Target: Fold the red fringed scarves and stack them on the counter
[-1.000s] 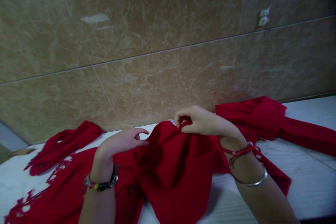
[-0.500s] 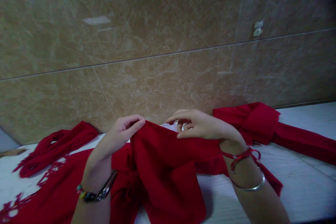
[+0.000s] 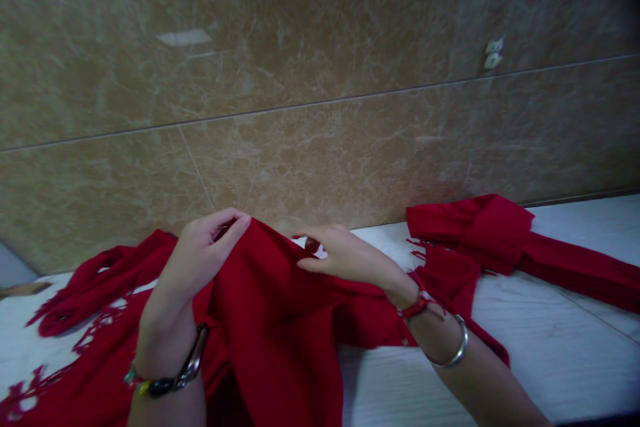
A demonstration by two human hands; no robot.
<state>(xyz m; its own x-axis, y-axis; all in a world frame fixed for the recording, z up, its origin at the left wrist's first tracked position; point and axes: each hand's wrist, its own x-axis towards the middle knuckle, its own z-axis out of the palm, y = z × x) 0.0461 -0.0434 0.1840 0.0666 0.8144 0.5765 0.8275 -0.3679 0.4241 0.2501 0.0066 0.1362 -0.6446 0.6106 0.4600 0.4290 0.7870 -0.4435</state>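
A wide red scarf (image 3: pixel 285 327) hangs in folds between my hands, its lower part draped over the white surface. My left hand (image 3: pixel 210 243) is closed in a pinch on its raised upper corner. Along the same upper edge, to the right, my right hand (image 3: pixel 345 257) loosely grips the cloth, thumb in front. Its index finger stands a little away, and the other fingertips are partly hidden. Past the right wrist, more red cloth with a fringe (image 3: pixel 450 277) lies on the surface.
A folded red scarf (image 3: pixel 495 233) lies at the right against the brown marble-look wall (image 3: pixel 320 160). Another bunched one (image 3: pixel 115 273) sits at the left. Fringed red cloth (image 3: pixel 85 380) spreads over the front left of the white surface (image 3: pixel 560 367).
Both hands have shifted left together, drawing the scarf along. The right hand has come down slightly onto the cloth's edge, and more fringed cloth shows at the right.
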